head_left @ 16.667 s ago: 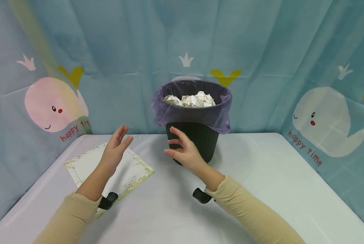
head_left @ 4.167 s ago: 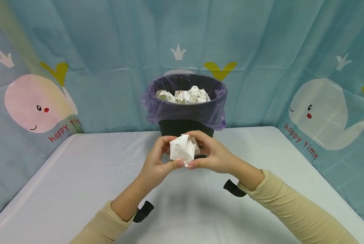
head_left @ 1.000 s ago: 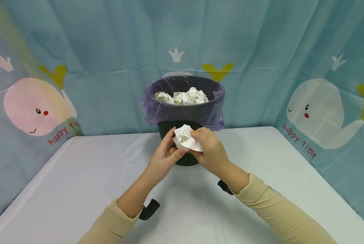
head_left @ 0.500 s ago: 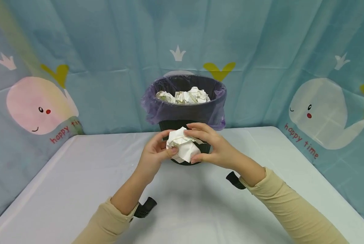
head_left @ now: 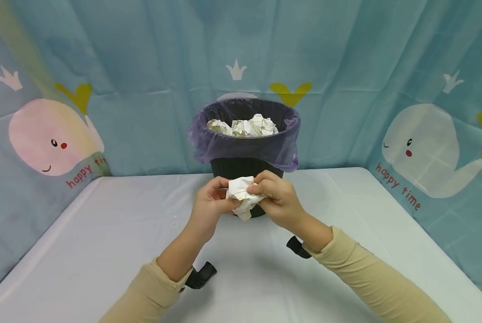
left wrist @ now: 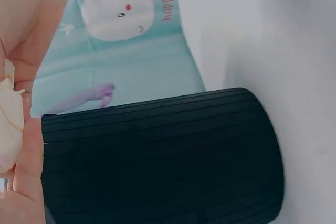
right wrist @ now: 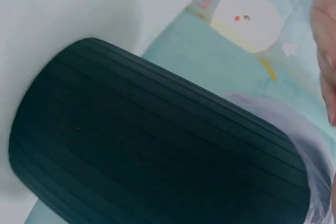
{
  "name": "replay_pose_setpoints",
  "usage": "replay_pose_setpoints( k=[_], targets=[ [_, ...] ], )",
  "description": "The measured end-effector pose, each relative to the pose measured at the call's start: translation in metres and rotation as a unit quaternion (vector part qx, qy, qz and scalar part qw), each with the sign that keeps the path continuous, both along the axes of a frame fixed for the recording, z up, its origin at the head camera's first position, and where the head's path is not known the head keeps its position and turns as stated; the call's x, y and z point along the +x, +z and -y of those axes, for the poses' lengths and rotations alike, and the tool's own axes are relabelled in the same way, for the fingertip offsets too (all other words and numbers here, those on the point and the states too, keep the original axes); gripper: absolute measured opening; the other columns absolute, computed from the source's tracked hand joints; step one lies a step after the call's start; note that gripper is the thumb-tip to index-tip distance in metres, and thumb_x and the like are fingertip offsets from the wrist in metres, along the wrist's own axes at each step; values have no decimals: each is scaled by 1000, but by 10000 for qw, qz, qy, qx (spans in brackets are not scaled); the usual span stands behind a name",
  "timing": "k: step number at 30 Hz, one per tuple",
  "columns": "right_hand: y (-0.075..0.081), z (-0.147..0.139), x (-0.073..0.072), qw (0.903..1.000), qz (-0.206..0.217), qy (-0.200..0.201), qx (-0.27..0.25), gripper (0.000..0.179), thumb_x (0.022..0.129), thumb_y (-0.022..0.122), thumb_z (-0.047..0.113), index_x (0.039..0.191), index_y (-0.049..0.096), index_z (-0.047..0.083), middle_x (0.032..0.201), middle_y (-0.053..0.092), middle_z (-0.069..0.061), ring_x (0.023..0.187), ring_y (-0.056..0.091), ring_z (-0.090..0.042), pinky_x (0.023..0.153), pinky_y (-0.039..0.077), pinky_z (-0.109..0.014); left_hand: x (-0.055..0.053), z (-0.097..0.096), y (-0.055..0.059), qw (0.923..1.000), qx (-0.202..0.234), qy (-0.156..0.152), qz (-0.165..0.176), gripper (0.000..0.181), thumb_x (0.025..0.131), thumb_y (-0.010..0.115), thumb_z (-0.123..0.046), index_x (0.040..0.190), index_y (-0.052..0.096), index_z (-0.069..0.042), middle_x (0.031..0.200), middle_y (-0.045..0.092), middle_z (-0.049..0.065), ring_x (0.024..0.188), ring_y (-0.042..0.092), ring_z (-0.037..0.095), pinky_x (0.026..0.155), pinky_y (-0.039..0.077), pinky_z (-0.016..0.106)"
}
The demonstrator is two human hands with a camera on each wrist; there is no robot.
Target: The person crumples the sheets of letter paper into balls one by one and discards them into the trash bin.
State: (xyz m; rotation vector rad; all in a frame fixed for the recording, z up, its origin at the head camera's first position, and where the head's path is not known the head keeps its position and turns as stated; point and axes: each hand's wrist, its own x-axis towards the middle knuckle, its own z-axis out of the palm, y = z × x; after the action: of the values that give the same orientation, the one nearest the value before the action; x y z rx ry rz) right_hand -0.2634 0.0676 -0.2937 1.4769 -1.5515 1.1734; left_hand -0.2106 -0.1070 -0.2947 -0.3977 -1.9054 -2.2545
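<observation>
Between my two hands is a crumpled sheet of white paper [head_left: 244, 192], squeezed to a small wad with creases and a thin yellowish line. My left hand [head_left: 210, 206] pinches its left side, thumb in front and fingers behind. From the right, my right hand [head_left: 279, 199] grips it with curled fingers, the thumb pressed on the paper's face. Both hands are raised over the table, in front of the dark bin. In the left wrist view, part of the paper wad [left wrist: 10, 124] shows at the left edge; the right wrist view shows only some fingers [right wrist: 328, 61].
A dark ribbed trash bin [head_left: 228, 167] stands at the back of the white table [head_left: 103, 242]. A purple bag [head_left: 257, 150] lines it, folded over the rim. Several crumpled paper balls [head_left: 246, 128] lie inside. A blue printed curtain [head_left: 144, 89] encloses the back and sides.
The flat bordered sheet seen on the table at first is gone from there. Crumpled paper is now in my hands, turned and squeezed smaller since half a second ago; my right fingers have closed in.
</observation>
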Motion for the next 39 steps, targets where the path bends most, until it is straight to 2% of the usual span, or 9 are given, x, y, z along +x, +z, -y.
replay_pose_setpoints(
  k=[7, 13, 16, 18, 22, 25, 28, 33, 39],
  targets=[
    [-5, -1, 3, 9947, -193, -1006, -46, 36, 64, 58, -29, 83, 66, 1, 78, 55, -10, 66, 49, -20, 55, 41, -24, -2, 7, -2, 9872, -1319, -777, 441, 50, 98, 58, -16, 144, 41, -7, 115, 62, 18, 92, 66, 20, 80, 54, 36],
    [-5, 7, 12, 9882, -464, -1406, 383, 40, 67, 65, -21, 100, 62, 0, 97, 60, -17, 86, 56, -32, 68, 52, -38, -3, 2, 0, 9956, -176, -701, 588, 43, 96, 56, -3, 135, 38, 0, 111, 59, 11, 89, 66, 18, 77, 56, 32],
    [-2, 1, 18, 9928, 84, -840, 845, 39, 78, 68, -9, 115, 60, -3, 115, 59, -22, 103, 56, -34, 82, 52, -38, -4, 4, -2, 9981, 172, -340, 489, 33, 95, 53, 4, 125, 42, 4, 104, 58, 5, 84, 64, 13, 71, 56, 27],
    [4, -10, 18, 9905, 729, 34, 1164, 35, 89, 65, 1, 123, 60, -3, 125, 57, -22, 114, 54, -31, 90, 49, -35, -5, 9, -4, 9988, 123, -375, 279, 28, 94, 52, 6, 121, 44, 5, 100, 59, 3, 84, 63, 11, 70, 55, 26],
    [23, -30, 14, 9625, 1415, 1383, 1858, 34, 99, 58, 22, 124, 60, -1, 128, 52, -20, 116, 51, -25, 86, 49, -32, -9, 22, -11, 9926, -133, -1074, -550, 22, 93, 62, -6, 114, 56, -2, 98, 60, 1, 84, 61, 11, 70, 54, 25],
    [35, -35, 13, 9469, 1486, 1723, 2271, 40, 97, 59, 32, 119, 59, -1, 121, 51, -19, 107, 51, -24, 78, 50, -35, -9, 27, -13, 9814, -261, -1610, -1014, 24, 90, 70, -20, 110, 62, -11, 99, 61, 0, 85, 61, 12, 71, 54, 25],
    [38, -35, 14, 9458, 1547, 1650, 2332, 47, 94, 61, 37, 120, 55, -1, 115, 52, -16, 97, 53, -22, 76, 50, -34, -8, 27, -12, 9756, -390, -1919, -996, 34, 88, 72, -25, 112, 59, -5, 99, 61, 1, 84, 61, 12, 71, 54, 25],
    [31, -30, 17, 9635, 921, 928, 2337, 58, 84, 66, 37, 128, 52, 2, 109, 54, -12, 87, 55, -19, 72, 52, -31, -6, 22, -8, 9695, -570, -2296, -640, 60, 86, 75, -25, 119, 41, 13, 100, 58, 6, 85, 61, 12, 72, 53, 23],
    [21, -24, 24, 9633, 777, -3, 2570, 62, 70, 84, 7, 122, 50, 2, 116, 53, -13, 105, 53, -24, 82, 53, -31, -1, 17, -4, 9831, -689, -1689, 141, 67, 88, 70, -4, 136, 26, 9, 104, 63, 15, 83, 64, 11, 75, 53, 23]
  ],
)
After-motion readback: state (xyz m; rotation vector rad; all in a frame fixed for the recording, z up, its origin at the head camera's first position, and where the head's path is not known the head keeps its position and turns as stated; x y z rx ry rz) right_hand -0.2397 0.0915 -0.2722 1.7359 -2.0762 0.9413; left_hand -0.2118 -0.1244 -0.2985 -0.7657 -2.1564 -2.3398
